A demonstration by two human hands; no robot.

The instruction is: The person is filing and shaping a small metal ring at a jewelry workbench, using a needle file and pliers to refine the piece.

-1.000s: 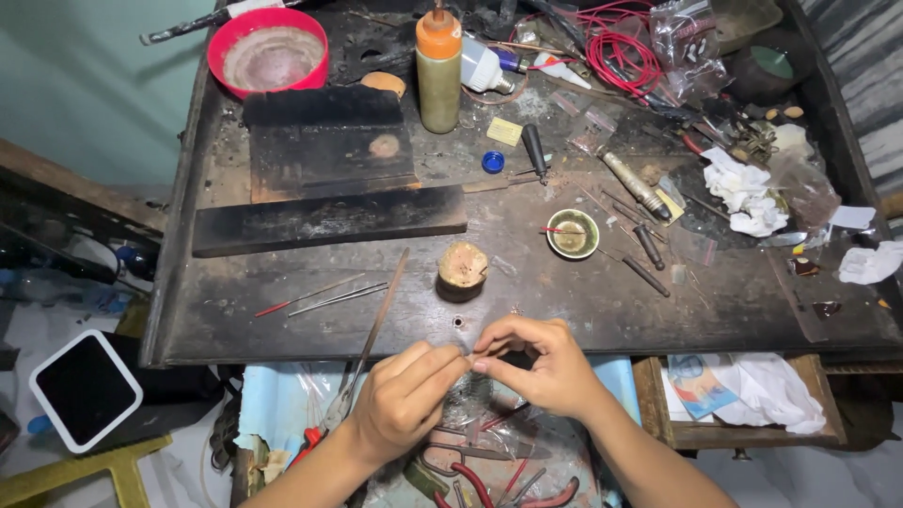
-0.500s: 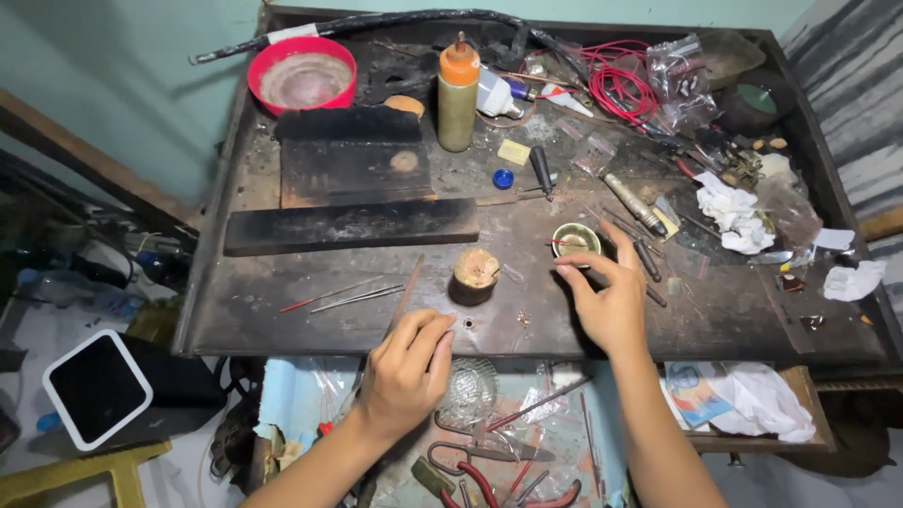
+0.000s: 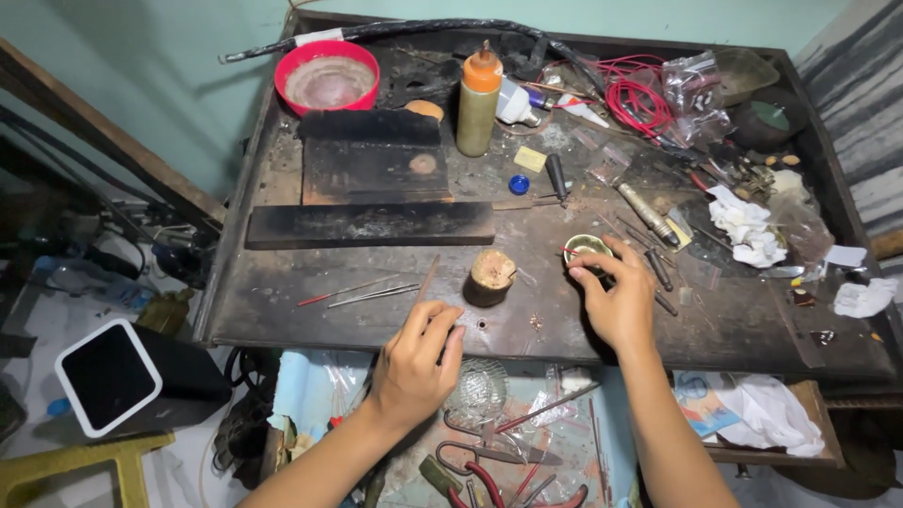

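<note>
Fingertips [image 3: 602, 266] of the right hand [image 3: 623, 303] pinch the near rim of a small round metal dish [image 3: 587, 250], just right of the wooden stump [image 3: 490, 274]. Left of that stump, the left hand [image 3: 417, 362] hovers loosely curled, seemingly holding nothing. The dish looks light, rigid and tippy, best gripped by opposite rims.

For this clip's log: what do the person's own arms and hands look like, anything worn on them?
Both forearms are bare up to the picture's lower edge, with no sleeves in view. The left hand and right hand carry no gloves, and no ring, watch or bracelet shows. Fingernails look short and plain.
</note>
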